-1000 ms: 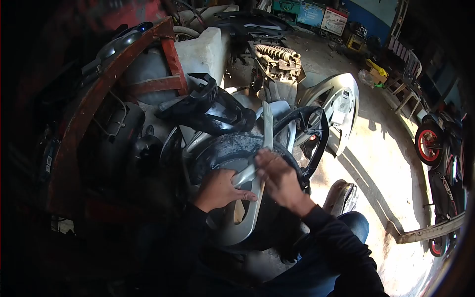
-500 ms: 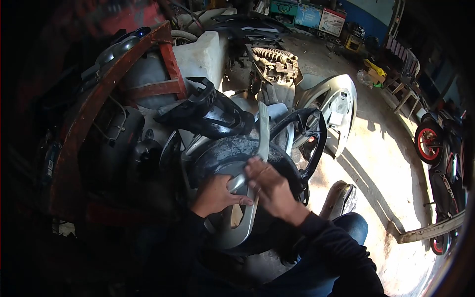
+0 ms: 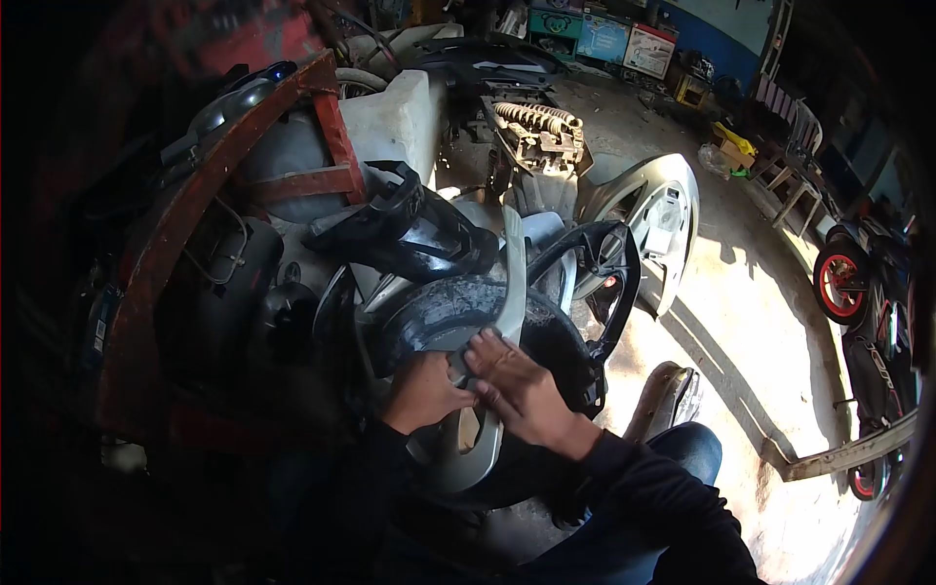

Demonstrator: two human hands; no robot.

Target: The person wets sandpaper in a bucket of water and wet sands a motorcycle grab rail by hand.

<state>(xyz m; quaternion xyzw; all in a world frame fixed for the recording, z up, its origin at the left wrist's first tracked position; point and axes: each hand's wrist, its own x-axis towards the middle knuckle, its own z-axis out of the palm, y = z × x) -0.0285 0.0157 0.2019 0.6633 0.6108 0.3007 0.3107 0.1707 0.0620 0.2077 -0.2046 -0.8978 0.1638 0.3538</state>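
Left grip (image 3: 424,392) holds a curved, silvery-grey panel (image 3: 514,288).

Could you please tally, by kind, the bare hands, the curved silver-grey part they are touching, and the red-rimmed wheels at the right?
Bare left hand and bare right hand: 2
Curved silver-grey part: 1
Black-tyred wheels with red rims: 2
Total: 5

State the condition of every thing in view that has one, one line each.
Left hand: closed on the silver-grey part
Right hand: laid over the part; its grip is hidden
Silver-grey part: in hand, partly sunlit
Red frame: paint scuffed
Coil spring: lying on its side, sunlit
Red-rimmed wheel: fitted to a motorbike
Black plastic part: lying beyond the hands
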